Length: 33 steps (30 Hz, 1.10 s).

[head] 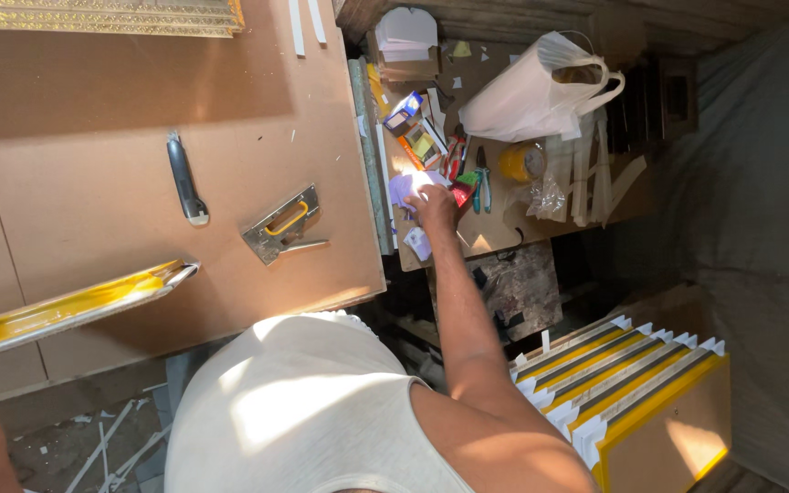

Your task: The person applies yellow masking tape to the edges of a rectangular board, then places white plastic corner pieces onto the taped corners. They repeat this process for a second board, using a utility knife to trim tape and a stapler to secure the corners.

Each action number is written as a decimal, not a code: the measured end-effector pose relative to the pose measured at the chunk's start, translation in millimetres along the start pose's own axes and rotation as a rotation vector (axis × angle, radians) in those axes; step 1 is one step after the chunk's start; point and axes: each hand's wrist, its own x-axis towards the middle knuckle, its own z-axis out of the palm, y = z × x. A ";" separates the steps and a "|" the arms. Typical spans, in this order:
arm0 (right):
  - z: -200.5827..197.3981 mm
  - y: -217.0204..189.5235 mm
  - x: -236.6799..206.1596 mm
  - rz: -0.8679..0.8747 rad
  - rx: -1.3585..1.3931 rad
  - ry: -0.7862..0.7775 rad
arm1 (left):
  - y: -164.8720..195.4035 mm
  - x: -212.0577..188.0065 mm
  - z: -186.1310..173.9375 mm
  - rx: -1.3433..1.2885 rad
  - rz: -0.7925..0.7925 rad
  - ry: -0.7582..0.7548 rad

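Paper scraps [410,189] seemingly under right hand [435,206]

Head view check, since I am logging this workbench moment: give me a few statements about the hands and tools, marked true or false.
1. The right hand reaches onto the cluttered side shelf, among pale paper scraps. True.
2. The staple gun lies on the brown board. True.
3. The utility knife is held in the right hand. False: it lies untouched on the board.
4. The white plastic bag hangs over the board. False: it sits on the side shelf.
5. The stacked yellow-edged frames stand beside the arm. True.
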 end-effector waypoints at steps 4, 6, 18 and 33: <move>-19.9 -11.6 -5.0 0.081 0.157 -0.010 | -0.6 23.6 -12.0 0.033 0.110 -0.042; -27.7 -44.3 -11.3 0.082 -0.134 0.119 | -3.4 34.5 -8.5 -0.018 0.165 -0.065; -5.5 -310.6 -104.4 0.027 1.562 -0.135 | -33.6 75.8 31.5 -0.168 0.339 -0.089; 44.2 -354.0 -124.2 -0.074 1.488 -0.099 | -42.4 66.4 37.7 -0.234 0.439 -0.050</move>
